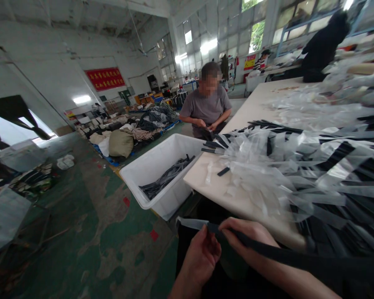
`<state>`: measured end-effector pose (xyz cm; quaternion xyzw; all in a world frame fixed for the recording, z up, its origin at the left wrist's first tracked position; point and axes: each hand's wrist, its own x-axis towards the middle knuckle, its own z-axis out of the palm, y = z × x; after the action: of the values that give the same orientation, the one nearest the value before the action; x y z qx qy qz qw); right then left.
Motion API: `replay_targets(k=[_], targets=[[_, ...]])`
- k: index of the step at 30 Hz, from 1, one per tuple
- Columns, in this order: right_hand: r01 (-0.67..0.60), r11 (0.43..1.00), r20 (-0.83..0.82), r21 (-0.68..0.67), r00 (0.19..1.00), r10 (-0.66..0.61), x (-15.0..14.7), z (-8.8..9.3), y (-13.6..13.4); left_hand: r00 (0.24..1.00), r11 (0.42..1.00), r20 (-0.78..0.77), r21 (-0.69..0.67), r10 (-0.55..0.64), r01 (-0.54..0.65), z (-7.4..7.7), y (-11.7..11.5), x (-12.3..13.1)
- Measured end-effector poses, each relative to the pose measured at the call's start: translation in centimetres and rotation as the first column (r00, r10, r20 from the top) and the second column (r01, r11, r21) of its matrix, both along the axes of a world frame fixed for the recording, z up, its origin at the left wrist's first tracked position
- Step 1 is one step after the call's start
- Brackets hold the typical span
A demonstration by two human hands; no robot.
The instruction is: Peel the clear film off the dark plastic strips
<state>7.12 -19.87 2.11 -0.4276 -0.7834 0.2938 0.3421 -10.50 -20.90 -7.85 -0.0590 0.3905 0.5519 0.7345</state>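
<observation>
While the L hand pinches the clear film right by its join w/ the dark strip, the R hand has thumb & fingers clamped on the strip just beside. Both grips together, then: L on film, R on strip, tho exact L fingertip placement's hard to tell. Strip's held off the counter, by its near edge, long end trailing across the R forearm. Best technique here, IMO: pinches close to the join, tension even, strip flat, no twist. Mind that tail too; might snag on the pile atop the counter, so prob. leave some slack.
</observation>
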Motion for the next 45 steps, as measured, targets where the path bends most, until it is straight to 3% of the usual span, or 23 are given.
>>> replay_targets(k=[3, 8, 12, 15, 18, 22, 25, 29, 32, 36, 39, 42, 45], targets=[[-0.001, 0.998, -0.016, -0.070, 1.000, 0.000, -0.5, -0.1, 0.0, 0.999, 1.000, -0.033, 0.016, 0.025, -0.024, 0.2, 0.2, -0.6], [0.108, 0.994, -0.014, 0.020, 0.994, -0.107, 2.2, 2.5, -0.8, 0.997, 0.997, -0.072, -0.067, 0.038, -0.043, 0.5, 0.3, -2.1], [0.059, 0.998, 0.087, 0.008, 0.994, -0.059, 1.6, 1.3, -0.6, 0.999, 0.996, -0.043, -0.086, 0.006, -0.010, 1.2, 0.2, -1.3], [0.071, 0.997, 0.059, -0.009, 0.996, -0.070, 1.0, 0.3, -0.5, 0.982, 0.987, -0.102, -0.006, 0.159, -0.160, 2.5, 1.0, -2.4], [0.075, 0.997, 0.049, -0.011, 0.996, -0.074, 1.0, 0.8, -0.2, 0.903, 0.924, -0.213, 0.168, 0.374, -0.343, 3.7, 1.6, -5.1], [0.024, 0.997, 0.075, -0.070, 0.997, -0.019, 1.0, 1.5, 0.4, 0.831, 0.870, -0.289, 0.293, 0.476, -0.396, 3.7, 0.4, -6.7], [0.060, 0.992, 0.106, -0.108, 0.993, -0.048, 1.3, 1.1, 0.6, 0.867, 0.900, -0.252, 0.196, 0.429, -0.389, 2.1, -1.1, -5.4], [0.024, 0.989, 0.164, -0.144, 0.987, 0.000, 2.7, 1.1, 0.2, 0.966, 0.965, -0.108, -0.097, 0.234, -0.244, -0.5, -2.3, -2.8], [-0.002, 0.989, 0.201, -0.147, 0.979, 0.031, 4.2, 2.1, -0.6, 0.989, 0.970, -0.022, -0.194, 0.149, -0.150, -1.4, -2.6, -1.5], [-0.016, 0.996, 0.220, -0.083, 0.975, 0.034, 4.7, 3.2, -1.9, 0.995, 0.970, 0.093, -0.244, 0.042, -0.018, -1.2, -2.9, -0.5], [-0.052, 0.997, 0.224, -0.052, 0.973, 0.063, 3.6, 3.0, -2.2, 0.994, 0.968, 0.112, -0.252, 0.013, 0.016, -0.8, -3.1, -0.1], [-0.084, 0.994, 0.239, -0.069, 0.966, 0.099, 2.7, 2.6, -1.9, 0.996, 0.973, 0.084, -0.229, 0.033, -0.013, -0.3, -3.0, -0.4], [-0.059, 0.996, 0.262, -0.072, 0.962, 0.076, 2.8, 2.6, -1.7, 0.990, 0.980, 0.009, -0.145, 0.140, -0.137, 0.6, -2.8, -1.6]])
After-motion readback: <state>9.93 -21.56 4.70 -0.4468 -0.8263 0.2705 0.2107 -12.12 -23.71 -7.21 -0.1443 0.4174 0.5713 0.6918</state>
